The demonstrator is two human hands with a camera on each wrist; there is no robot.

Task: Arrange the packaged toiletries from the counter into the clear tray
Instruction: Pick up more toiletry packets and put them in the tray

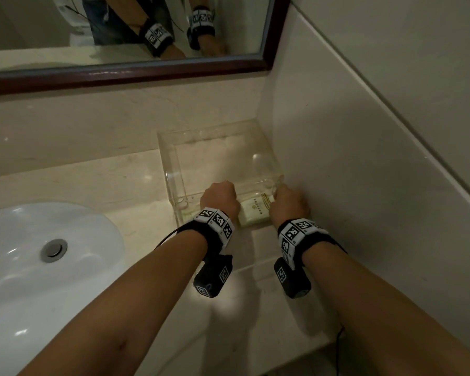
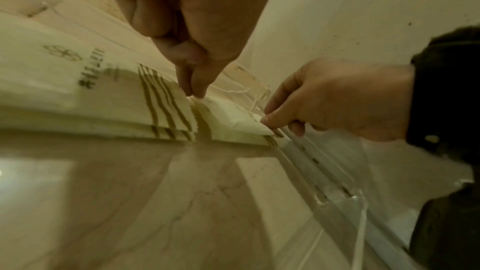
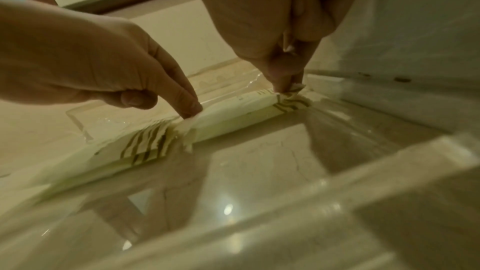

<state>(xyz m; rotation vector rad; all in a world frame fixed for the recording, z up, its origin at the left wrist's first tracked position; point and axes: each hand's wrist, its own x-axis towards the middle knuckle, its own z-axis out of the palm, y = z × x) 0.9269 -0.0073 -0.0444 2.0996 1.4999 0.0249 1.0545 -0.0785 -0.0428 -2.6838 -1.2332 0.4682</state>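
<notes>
Both hands down in the clear tray (image 1: 171, 169): left hand (image 1: 219, 198) and right hand (image 1: 289, 204) each pinch one end of a cream packet (image 1: 255, 211) at its near wall.

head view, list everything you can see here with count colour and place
clear tray: one, transparent, back right corner of the counter against the wall
toiletry packets: at least two, cream with brown stripes, near edge of the tray
counter: one, beige marble, under the tray
sink: one, white, left
mirror: one, dark wood frame, above the counter
wrist bands: two, black with white markers
hands: left hand and right hand, each pinching a packet end
</notes>
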